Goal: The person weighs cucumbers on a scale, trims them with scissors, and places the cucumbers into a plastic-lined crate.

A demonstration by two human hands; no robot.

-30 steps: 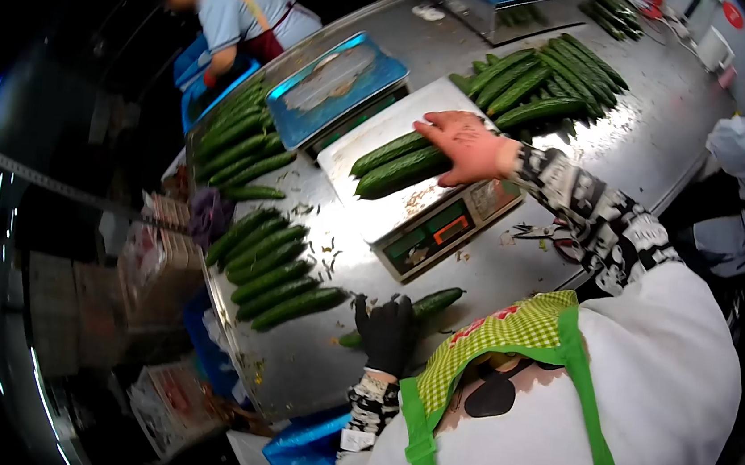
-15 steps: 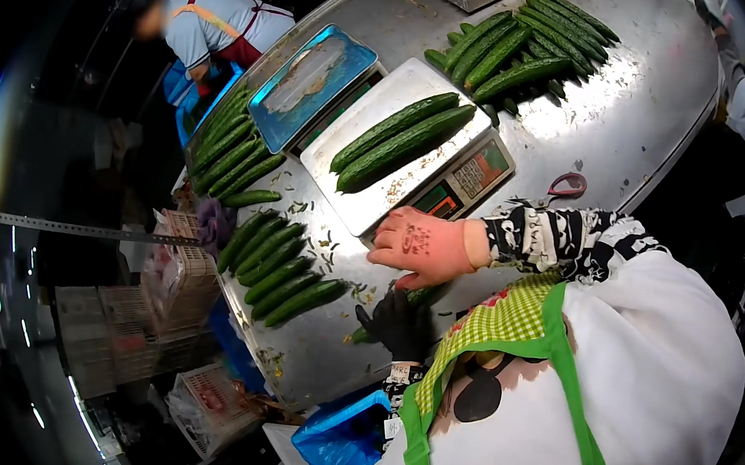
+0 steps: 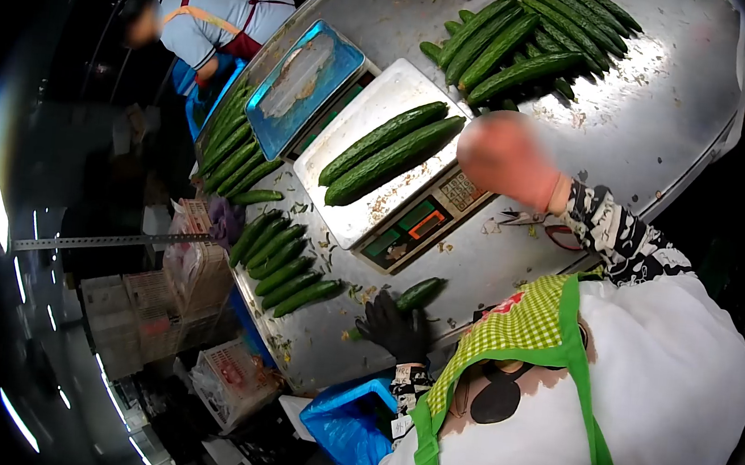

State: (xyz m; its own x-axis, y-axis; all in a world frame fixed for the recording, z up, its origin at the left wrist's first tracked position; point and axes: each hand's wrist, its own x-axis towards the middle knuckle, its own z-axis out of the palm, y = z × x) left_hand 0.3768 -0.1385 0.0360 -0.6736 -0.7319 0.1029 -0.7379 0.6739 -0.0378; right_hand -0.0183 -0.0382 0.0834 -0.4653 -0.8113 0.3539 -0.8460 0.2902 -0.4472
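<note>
My left hand (image 3: 395,326), in a black glove, lies over a cucumber (image 3: 421,295) near the table's front edge, its fingers curved around the middle. One end of the cucumber sticks out beyond the glove. My right hand (image 3: 509,160), in a pink glove, is above the right corner of the weighing scale (image 3: 351,221), close to the large cucumber pile; blur hides its fingers. Two long cucumbers (image 3: 395,161) rest side by side on the scale's pale plate. A row of cucumbers (image 3: 284,264) lies left of my left hand.
Scissors (image 3: 562,238) with red handles lie below my right hand. A larger cucumber pile (image 3: 543,43) sits at the back. Beside the scale stands another with a blue tray (image 3: 301,91). A co-worker (image 3: 222,21) bends at the far left. A blue bag (image 3: 345,427) hangs by the table's edge.
My right hand has moved up and right, from the scale's front edge to its right corner, uncovering the display and more of the cucumber. My left hand stays nearly in place.
</note>
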